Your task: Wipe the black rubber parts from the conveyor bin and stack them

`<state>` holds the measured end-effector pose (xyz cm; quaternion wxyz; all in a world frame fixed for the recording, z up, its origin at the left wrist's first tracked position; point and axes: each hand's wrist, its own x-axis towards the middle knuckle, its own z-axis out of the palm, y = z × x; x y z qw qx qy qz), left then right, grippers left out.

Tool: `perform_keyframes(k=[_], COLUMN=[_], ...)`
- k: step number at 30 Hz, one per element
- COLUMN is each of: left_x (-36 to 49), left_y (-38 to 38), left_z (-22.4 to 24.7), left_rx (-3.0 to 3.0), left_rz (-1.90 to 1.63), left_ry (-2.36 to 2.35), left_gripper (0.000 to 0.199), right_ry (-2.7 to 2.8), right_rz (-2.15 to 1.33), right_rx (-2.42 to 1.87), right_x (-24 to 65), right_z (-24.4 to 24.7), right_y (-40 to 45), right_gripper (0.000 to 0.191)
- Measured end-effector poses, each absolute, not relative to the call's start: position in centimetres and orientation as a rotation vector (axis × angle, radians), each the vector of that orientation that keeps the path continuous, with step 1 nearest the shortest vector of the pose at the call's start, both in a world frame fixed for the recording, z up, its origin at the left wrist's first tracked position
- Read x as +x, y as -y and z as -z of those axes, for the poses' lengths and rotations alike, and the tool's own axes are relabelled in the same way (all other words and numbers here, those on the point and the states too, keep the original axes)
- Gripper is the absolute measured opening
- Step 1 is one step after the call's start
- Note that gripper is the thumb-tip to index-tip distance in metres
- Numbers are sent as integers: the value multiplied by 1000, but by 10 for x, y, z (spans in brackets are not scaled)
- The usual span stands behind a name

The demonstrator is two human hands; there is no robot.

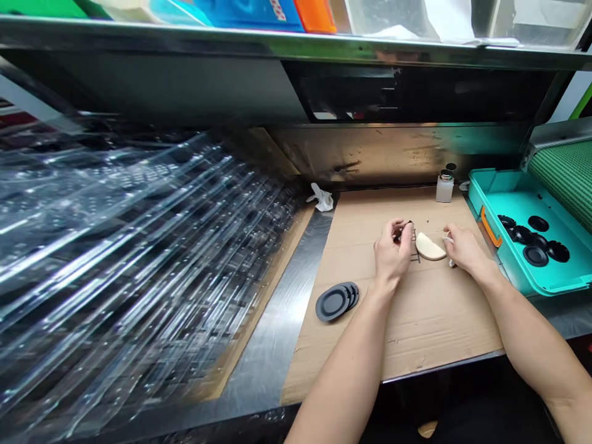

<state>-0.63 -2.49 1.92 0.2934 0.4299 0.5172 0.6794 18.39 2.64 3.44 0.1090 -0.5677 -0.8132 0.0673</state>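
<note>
My left hand (391, 253) is closed around a black piece (398, 236), mostly hidden by the fingers; it looks like one of the black discs. My right hand (465, 248) pinches a crumpled white cloth (452, 262) just above the cardboard. Between my hands lies a cream-coloured pad (430, 246) with one straight edge. Thin dark lines mark the cardboard beside it. Left of my left forearm, several dark grey oval discs (333, 302) rest overlapped in a row.
A turquoise bin (513, 271) with several black discs (536, 254) stands at right, beside a green belt (567, 179). A pump bottle (444, 188) stands at the cardboard's back edge. Another white cloth (322, 198) lies back left. Clear plastic trays (139, 246) fill the left side.
</note>
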Motion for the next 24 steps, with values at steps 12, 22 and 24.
perform_keyframes(k=[12,22,24], left_x=[-80,-84,-32], left_y=[-61,-102,-115], left_z=[-23,-55,-80], left_rx=[1462,1954,2221], left_rz=[-1219,-619,-700], left_ry=[-2094,-2473,-2347], left_gripper=[23,39,43], right_ry=[2228,2119,2117], right_rz=[-198,-309,-351], right_rx=[-1887,-1743,-1732], right_x=[175,159,156], right_z=[-24,1,2], right_y=[-25,-34,-35], right_gripper=[34,32,33])
